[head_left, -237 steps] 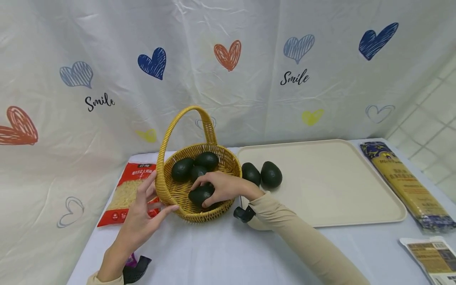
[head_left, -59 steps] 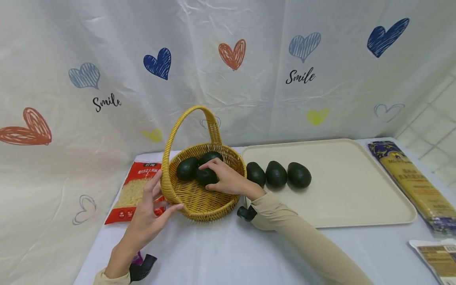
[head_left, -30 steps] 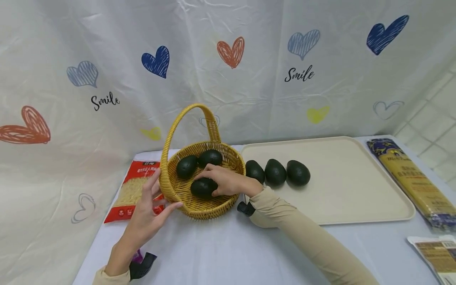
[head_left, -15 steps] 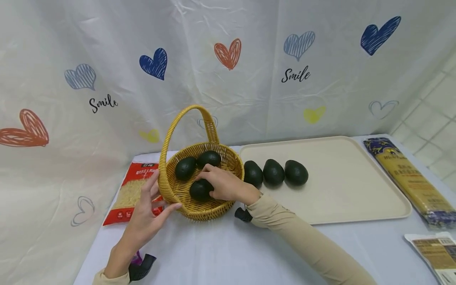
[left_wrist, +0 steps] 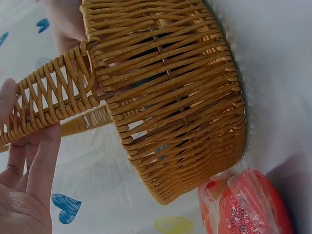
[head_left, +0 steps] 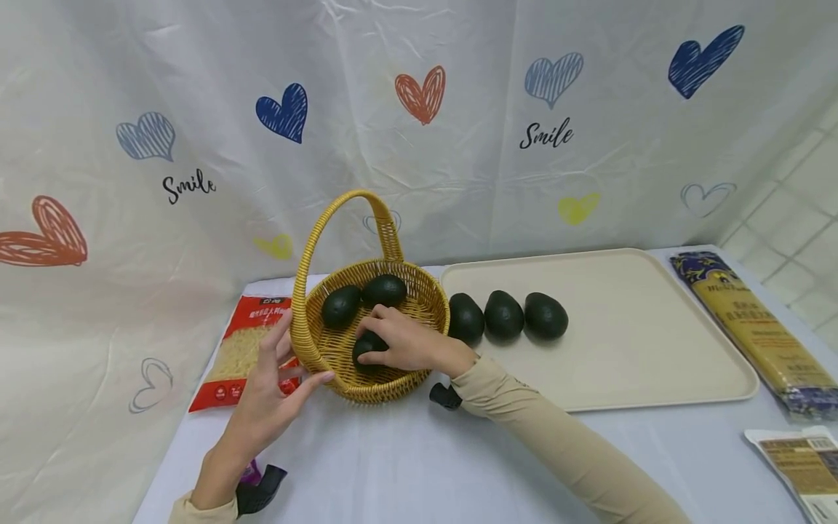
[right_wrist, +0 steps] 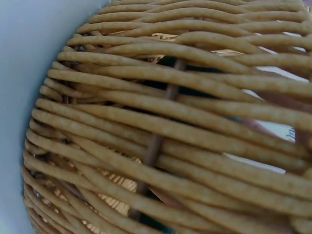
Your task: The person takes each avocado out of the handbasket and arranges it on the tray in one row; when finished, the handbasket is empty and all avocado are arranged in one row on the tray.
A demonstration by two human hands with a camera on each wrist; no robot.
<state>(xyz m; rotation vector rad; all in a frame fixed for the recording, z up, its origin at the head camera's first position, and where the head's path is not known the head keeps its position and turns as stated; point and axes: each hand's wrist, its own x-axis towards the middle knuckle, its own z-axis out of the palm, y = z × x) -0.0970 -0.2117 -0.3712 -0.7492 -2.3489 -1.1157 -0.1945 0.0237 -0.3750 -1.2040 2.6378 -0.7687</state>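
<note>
A yellow wicker basket (head_left: 376, 394) with a tall arched handle stands on the table in the head view. My left hand (head_left: 265, 393) grips its left side at the foot of the handle, and the left wrist view has the fingers around the handle (left_wrist: 53, 90). Inside the basket, my right hand (head_left: 406, 340) holds a dark green avocado (head_left: 368, 353), thumb in front and fingers over the top. Behind it in the basket lie a left avocado (head_left: 341, 307) and a back avocado (head_left: 385, 290). Wicker (right_wrist: 146, 112) fills the right wrist view and mostly hides that hand.
A cream tray (head_left: 641, 335) to the right bears three avocados (head_left: 504, 316) in a row by its left end. A red pasta bag (head_left: 245, 342) lies left of the basket. Beyond the tray are a long yellow pasta packet (head_left: 746, 320) and a brown-and-white packet (head_left: 801, 466).
Since the oldest frame, a third avocado has come onto the tray. My right hand has brought another toward the basket's front, then shifted its fingers around it. My left hand has stayed on the basket.
</note>
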